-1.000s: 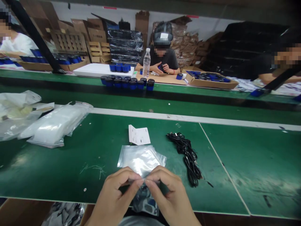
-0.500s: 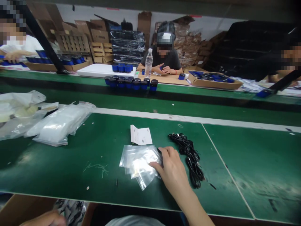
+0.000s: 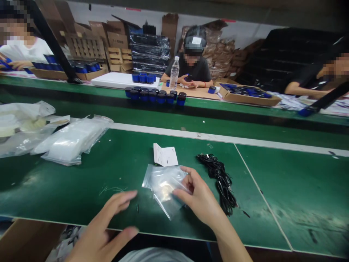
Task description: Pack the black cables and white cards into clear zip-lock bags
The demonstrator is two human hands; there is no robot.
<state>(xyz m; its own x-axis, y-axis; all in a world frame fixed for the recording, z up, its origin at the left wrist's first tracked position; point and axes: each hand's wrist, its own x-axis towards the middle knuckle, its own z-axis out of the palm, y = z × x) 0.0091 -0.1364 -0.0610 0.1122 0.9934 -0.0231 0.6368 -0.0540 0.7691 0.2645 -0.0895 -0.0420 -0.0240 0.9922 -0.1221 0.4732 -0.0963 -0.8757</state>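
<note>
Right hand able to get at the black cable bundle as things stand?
Probably yes: the right hand is on the clear plastic bags, close beside the black cable bundle, with nothing visible in the way.

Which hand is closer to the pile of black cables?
The right hand. The right hand touches the clear plastic bags, just left of the black cables. The left hand hovers much farther left of them.

1 L hand (image 3: 103, 222), 1 R hand (image 3: 197, 196), 1 clear bag stack (image 3: 165, 189), 1 white card (image 3: 165, 154), 1 blk cable bundle (image 3: 218, 180)
</note>
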